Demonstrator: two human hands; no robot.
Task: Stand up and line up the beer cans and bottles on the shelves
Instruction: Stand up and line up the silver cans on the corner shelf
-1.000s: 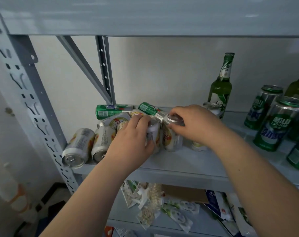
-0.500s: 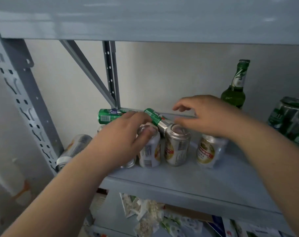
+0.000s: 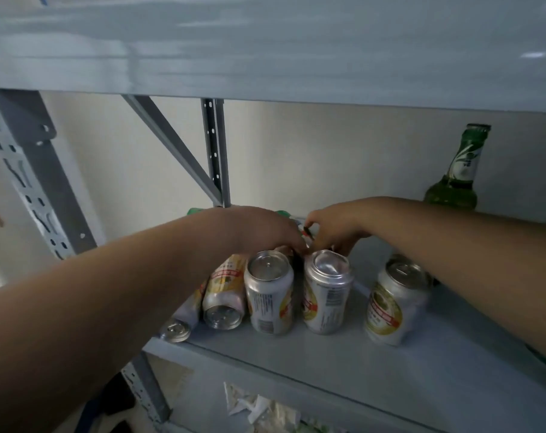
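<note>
The shelf is pale blue-grey, and so is the upper board. The upright cans are silver, with labels in yellow-gold and red, and fine black print and a barcode on the side. The lying cans show the same silver, gold and red. The bottle is green glass, with a white swirl on its green neck label. The wall is cream. The post is grey, dotted with small holes.

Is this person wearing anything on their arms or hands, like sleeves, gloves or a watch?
No. The left forearm and right forearm are bare to the picture's edge, no sleeve showing. The left hand and right hand wear no gloves; no watch, bracelet or ring is visible.
</note>
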